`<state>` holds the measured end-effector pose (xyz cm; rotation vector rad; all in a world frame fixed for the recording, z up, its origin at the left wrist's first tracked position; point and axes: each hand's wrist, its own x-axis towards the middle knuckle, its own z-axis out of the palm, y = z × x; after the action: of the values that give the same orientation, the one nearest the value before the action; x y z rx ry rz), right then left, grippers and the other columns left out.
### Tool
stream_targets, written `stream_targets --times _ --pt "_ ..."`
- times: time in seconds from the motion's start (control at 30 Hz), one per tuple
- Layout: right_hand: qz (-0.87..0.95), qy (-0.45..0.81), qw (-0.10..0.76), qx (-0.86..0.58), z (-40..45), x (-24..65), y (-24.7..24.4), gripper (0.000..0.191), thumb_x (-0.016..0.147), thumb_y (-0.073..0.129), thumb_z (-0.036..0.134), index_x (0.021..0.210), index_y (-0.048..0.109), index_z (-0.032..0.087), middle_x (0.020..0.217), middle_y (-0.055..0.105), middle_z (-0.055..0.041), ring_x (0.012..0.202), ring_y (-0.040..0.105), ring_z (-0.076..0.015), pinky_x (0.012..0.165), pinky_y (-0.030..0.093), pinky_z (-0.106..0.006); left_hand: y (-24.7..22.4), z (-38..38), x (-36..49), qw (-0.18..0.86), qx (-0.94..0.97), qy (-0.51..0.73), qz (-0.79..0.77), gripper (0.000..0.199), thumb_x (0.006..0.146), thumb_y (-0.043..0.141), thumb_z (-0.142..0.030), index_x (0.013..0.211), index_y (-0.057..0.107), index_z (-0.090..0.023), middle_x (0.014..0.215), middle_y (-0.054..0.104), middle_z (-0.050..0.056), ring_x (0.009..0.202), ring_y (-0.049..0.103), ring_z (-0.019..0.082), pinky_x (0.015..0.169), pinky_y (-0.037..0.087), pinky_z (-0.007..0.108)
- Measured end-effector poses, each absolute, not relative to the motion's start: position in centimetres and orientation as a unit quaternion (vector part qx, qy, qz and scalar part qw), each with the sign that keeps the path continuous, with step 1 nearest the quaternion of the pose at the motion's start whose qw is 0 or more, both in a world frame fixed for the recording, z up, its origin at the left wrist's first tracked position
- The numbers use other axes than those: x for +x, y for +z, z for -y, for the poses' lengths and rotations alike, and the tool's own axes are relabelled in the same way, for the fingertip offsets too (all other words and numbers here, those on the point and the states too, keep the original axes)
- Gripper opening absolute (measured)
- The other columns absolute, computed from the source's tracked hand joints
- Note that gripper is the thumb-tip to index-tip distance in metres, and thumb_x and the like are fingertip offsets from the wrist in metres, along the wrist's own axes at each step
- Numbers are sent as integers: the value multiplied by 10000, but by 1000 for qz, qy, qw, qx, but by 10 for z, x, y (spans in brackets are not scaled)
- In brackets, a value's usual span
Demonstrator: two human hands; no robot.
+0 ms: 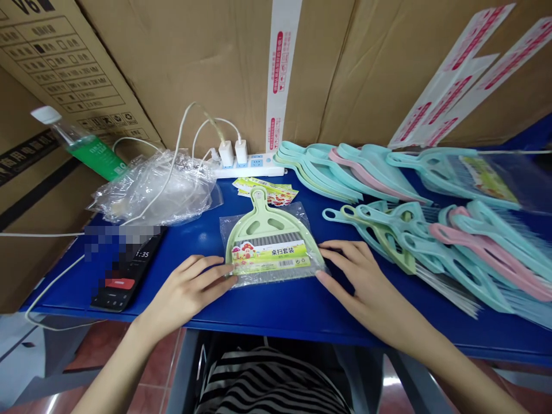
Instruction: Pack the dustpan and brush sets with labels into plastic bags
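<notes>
A light green dustpan (282, 220) lies flat on the blue table in a clear plastic bag, its handle pointing away from me. Over its pan sit a grey-bristled brush (254, 277) and a printed label card (287, 253) with mushroom pictures. My left hand (192, 284) rests at the bag's left edge, fingers stretched out and touching it. At the right edge, the spread fingers and thumb of my right hand (356, 282) touch the bag. More label cards (276, 192) lie just behind the dustpan handle.
Stacked dustpans (319, 167) and loose brushes (414, 236) cover the right side. A bagged set (489, 178) lies far right. Clear bags (155, 187), a bottle (95, 152) and a phone (129, 276) are left. White cables run from a power strip (254, 167); cardboard boxes (207, 63) stand behind.
</notes>
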<state>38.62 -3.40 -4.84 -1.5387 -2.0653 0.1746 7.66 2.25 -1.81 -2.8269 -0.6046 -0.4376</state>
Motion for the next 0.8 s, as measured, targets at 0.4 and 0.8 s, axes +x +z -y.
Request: stream_targets --times 0.4,0.8 --pt "566 511 451 -464 49 357 -45 576 1014 265 361 1546 53 299 1391 535 -174 1080 651 -228 729 581 -388 -20 18 120 96 -956 -238 145 304 1001 400 -124 1010 699 -180 923 755 -20 837 606 117 709 441 263" --pt "225 648 583 -436 58 342 -37 754 690 802 346 1369 475 349 1180 694 -37 1090 643 -259 913 534 -418 -30 35 140 148 -938 -296 99 297 953 451 -113 1086 706 -189 1033 710 -1 792 544 122 702 436 280"
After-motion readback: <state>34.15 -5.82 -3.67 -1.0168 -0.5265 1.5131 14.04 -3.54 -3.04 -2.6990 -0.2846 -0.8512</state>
